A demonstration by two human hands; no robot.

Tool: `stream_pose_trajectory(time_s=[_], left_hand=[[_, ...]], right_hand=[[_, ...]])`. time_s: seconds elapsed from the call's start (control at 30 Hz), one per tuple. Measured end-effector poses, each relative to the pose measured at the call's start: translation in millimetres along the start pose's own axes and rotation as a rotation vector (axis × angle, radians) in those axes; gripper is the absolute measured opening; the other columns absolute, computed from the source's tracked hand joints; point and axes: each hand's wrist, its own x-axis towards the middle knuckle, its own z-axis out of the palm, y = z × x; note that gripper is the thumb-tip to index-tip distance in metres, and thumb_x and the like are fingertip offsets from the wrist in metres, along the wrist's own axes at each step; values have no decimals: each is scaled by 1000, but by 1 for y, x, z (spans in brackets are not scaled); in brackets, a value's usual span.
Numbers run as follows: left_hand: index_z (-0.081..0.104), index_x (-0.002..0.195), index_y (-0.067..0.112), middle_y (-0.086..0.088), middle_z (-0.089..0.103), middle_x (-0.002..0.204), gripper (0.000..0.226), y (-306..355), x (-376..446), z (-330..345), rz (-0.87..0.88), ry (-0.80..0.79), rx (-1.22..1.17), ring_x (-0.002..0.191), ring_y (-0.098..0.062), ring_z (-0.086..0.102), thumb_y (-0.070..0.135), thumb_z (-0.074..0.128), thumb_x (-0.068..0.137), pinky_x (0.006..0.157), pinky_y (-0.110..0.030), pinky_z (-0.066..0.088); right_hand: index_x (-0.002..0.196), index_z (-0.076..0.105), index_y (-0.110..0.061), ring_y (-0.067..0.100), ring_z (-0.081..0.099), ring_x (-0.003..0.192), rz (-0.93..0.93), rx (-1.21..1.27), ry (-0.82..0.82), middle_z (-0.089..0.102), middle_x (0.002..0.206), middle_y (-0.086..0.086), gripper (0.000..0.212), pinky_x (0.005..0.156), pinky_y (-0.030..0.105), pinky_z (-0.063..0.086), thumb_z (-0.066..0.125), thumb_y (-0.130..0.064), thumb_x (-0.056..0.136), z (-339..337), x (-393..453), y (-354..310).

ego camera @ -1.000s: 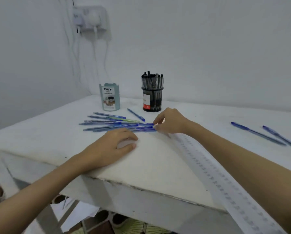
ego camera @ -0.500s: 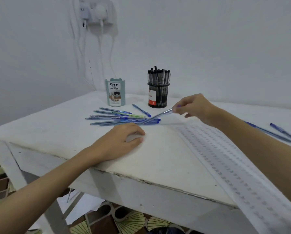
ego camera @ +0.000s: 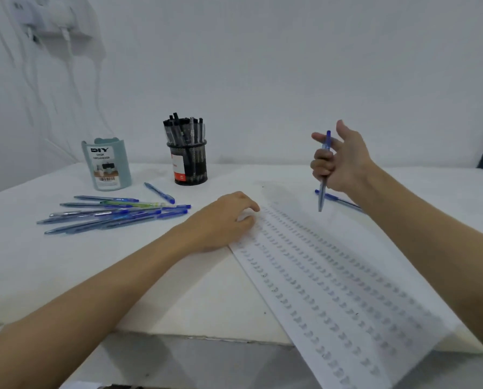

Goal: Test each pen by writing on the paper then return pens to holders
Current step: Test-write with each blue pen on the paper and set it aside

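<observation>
Head view. Right hand (ego camera: 342, 161), which half a second earlier was drawing a blue pen (ego camera: 323, 175) from the pile of pens (ego camera: 116, 214), now holds it raised above the far end of the paper (ego camera: 332, 276), lower fingers curled round the barrel, index and thumb spread. Judged: selection is done; writing comes next. Pen's long axis is near vertical, lower end toward the paper. Left hand (ego camera: 223, 220) rests loosely curled on the paper's left edge.
</observation>
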Motion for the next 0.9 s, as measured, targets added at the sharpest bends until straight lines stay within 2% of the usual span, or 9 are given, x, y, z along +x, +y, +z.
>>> stream_pose_trajectory(time_s=[0.13, 0.23, 0.33, 0.47, 0.53, 0.6, 0.67, 0.8, 0.9], left_hand=[[48, 131, 25, 10, 39, 140, 35, 4, 32, 7, -9, -58, 28, 125, -9, 39, 27, 38, 98, 101, -28, 34], [48, 132, 23, 8, 39, 141, 36, 3, 47, 10, -4, -88, 60, 126, -11, 39, 25, 36, 98, 101, -26, 33], [50, 131, 20, 5, 43, 136, 35, 0, 57, 11, 9, -108, 81, 122, -12, 43, 22, 39, 98, 99, -25, 34], [53, 126, 21, 6, 46, 129, 31, -8, 62, 13, 43, -65, 63, 116, -10, 45, 24, 44, 96, 94, -23, 35], [52, 127, 20, 6, 45, 129, 33, -14, 62, 15, 44, -41, 64, 115, -9, 44, 29, 44, 96, 95, -23, 35], [50, 129, 20, 7, 44, 130, 39, -21, 62, 19, 30, -30, 53, 119, -10, 43, 38, 43, 95, 100, -28, 35], [48, 131, 20, 8, 43, 133, 55, -24, 62, 23, 4, -30, 30, 123, -11, 41, 50, 38, 87, 105, -33, 34], [44, 135, 20, 9, 39, 139, 65, -26, 63, 26, -34, -29, -5, 127, -10, 36, 55, 33, 82, 108, -31, 29], [43, 136, 20, 8, 38, 140, 56, -28, 64, 27, -32, -25, 3, 128, -10, 35, 52, 37, 90, 108, -30, 28]], right_hand=[[74, 48, -11, 10, 15, 31, 13, 86, 62, 21, 39, -6, 32, 38, 14, 10, 44, -40, 88, -7, 5, -7], [75, 47, -11, 11, 13, 32, -11, 141, 76, 20, 39, -6, 25, 37, 14, 10, 43, -33, 84, -5, 10, -8], [83, 51, -8, 9, 15, 31, -34, 72, 40, 30, 40, -5, 35, 33, 17, 13, 52, -42, 86, 0, 18, -6], [93, 52, 0, 11, 38, 32, -73, -33, -7, 64, 76, 16, 18, 37, 18, 36, 43, -15, 95, 6, 29, -1], [95, 59, 4, 21, 58, 52, -40, -130, -60, 67, 84, 20, 34, 52, 26, 47, 35, -20, 96, 4, 36, 5], [89, 66, 3, 24, 61, 55, -13, -365, -56, 68, 74, 18, 55, 56, 27, 45, 29, -37, 96, 0, 43, 13], [83, 68, 3, 23, 62, 50, 28, -478, -58, 68, 66, 18, 62, 56, 27, 46, 29, -43, 97, -4, 48, 22], [73, 61, -7, 16, 54, 49, -40, -568, -52, 59, 63, 10, 18, 52, 20, 42, 62, -17, 88, -4, 53, 44], [66, 47, -12, 14, 38, 35, -136, -592, 34, 47, 47, 5, 25, 41, 21, 30, 64, -8, 84, -4, 57, 61]])
